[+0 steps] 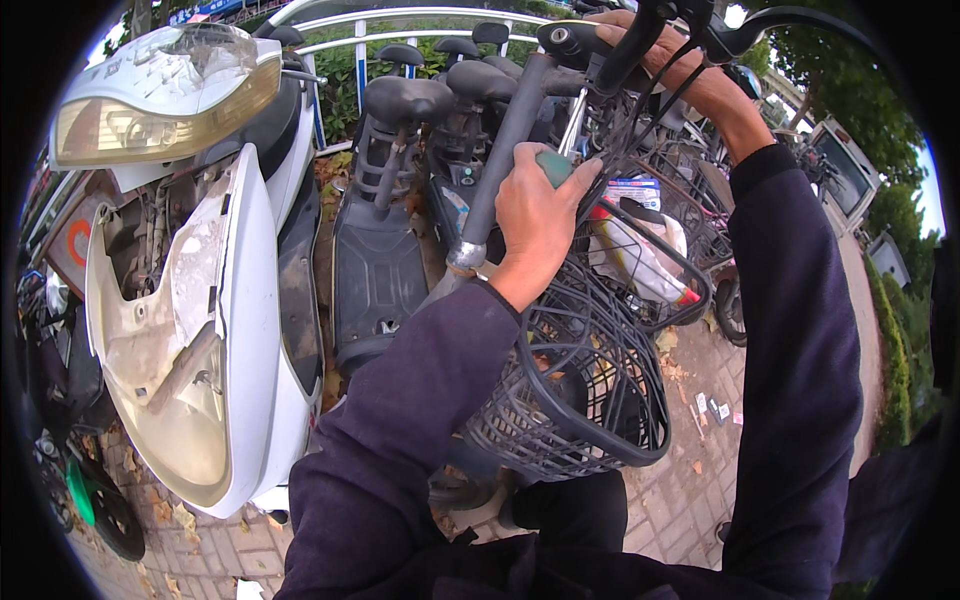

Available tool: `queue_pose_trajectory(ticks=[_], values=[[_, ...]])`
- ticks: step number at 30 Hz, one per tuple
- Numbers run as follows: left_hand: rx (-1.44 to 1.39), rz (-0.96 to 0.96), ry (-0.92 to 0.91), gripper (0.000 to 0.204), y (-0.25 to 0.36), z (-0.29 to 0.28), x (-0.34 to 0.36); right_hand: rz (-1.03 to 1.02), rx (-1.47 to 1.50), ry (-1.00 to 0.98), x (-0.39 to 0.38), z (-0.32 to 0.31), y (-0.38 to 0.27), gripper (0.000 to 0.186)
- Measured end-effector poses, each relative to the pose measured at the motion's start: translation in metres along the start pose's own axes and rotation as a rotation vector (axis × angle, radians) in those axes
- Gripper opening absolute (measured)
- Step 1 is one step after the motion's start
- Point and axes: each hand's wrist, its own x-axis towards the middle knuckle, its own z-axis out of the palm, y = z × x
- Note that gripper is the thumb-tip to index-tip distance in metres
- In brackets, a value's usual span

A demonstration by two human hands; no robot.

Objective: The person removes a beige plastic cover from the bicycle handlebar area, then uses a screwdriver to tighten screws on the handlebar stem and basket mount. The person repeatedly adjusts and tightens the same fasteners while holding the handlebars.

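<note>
My left hand (540,212) is closed round the green handle (556,168) of a screwdriver, thumb laid along it. From the handle, the bright metal shaft (574,122) rises toward the underside of a black housing with a key lock (562,36). Its tip is hidden among cables. My right hand (655,48) reaches across behind the handlebar (632,50) and rests against that housing; its fingers are partly hidden. Beside my left hand runs the grey steering tube (508,150) of the bike. A black wire basket (575,400) hangs below.
To the left stands a white scooter (243,330) with its front panel opened up. Parked bikes with black saddles (408,100) line a white-and-blue railing (361,62). A white, red and yellow package (640,255) lies in another basket. Leaves and paper scraps (714,408) litter the paving.
</note>
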Motion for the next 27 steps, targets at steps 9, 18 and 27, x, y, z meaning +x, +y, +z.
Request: queue_pose_trajectory(ticks=[9, 18, 27], values=[[-1.214, -0.620, -0.528, 0.042, -0.003, -0.034, 0.004, -0.135, -0.162, -0.034, 0.026, -0.002, 0.049, 0.047], [-1.220, -0.651, -0.674, 0.039, -0.016, -0.023, 0.018, -0.065, -0.113, -0.025, 0.022, -0.004, 0.059, 0.051], [0.068, 0.193, 0.110, 0.052, -0.006, -0.005, 0.001, -0.066, -0.109, -0.006, 0.019, -0.004, 0.052, 0.047]])
